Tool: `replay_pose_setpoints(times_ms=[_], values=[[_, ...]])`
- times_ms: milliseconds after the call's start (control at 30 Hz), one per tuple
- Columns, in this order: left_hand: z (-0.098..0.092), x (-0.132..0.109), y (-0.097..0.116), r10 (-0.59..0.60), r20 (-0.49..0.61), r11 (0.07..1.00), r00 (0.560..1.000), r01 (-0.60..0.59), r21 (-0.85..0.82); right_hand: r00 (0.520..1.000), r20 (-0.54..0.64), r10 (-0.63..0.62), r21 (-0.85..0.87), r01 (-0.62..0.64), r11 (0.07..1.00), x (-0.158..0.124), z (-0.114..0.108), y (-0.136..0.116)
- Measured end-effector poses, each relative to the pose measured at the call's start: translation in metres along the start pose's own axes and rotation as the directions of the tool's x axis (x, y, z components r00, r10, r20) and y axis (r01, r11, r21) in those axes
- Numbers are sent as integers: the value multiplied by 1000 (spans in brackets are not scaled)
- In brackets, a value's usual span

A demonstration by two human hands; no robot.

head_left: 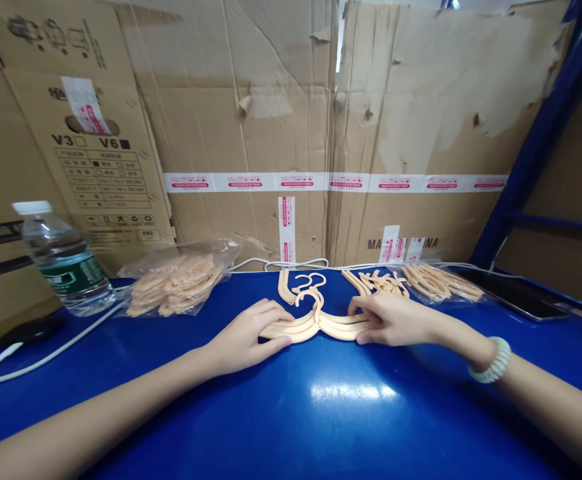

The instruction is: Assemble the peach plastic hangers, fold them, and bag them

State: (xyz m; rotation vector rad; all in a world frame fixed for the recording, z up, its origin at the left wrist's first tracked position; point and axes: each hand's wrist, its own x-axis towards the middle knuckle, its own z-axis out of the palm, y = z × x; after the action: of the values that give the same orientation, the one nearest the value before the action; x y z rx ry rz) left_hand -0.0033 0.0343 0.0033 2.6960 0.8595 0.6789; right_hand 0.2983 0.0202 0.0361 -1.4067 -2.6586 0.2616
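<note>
A small stack of cream plastic hangers [317,323] lies flat on the blue table [321,413], hooks pointing away from me. My left hand [248,337] pinches the stack's left arm between thumb and fingers. My right hand [393,318] grips the right arm of the same stack; a pale bead bracelet sits on that wrist. More loose hangers [295,285] lie just behind the stack.
A clear bag of hangers [178,280] lies at the left, another bag and loose hangers [421,281] at the right. A water bottle [63,260], a white cable [45,357], a dark phone [513,293] and cardboard walls [271,133] surround the table.
</note>
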Motion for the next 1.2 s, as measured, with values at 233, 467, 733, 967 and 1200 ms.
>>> replay_pose_setpoints(times_ms=[233, 467, 733, 967, 1200], values=[[1, -2, 6, 42, -16, 997, 999, -41, 58, 998, -56, -11, -61, 7, 998, -2, 0, -4], [1, -3, 7, 66, -33, 995, 997, -63, 72, 995, -89, -55, 1, 55, 998, -3, 2, -12], [3, -3, 9, 105, -83, 989, 991, -95, 114, 936, -235, -262, -29, 262, 965, -3, 24, -50], [6, -4, 7, 203, -212, 977, 956, -183, 110, 905, -67, -421, -19, 420, 907, -9, 40, -72], [7, -4, 3, 271, -294, 961, 917, -239, 141, 905, -49, -423, -2, 424, 906, -9, 35, -67]])
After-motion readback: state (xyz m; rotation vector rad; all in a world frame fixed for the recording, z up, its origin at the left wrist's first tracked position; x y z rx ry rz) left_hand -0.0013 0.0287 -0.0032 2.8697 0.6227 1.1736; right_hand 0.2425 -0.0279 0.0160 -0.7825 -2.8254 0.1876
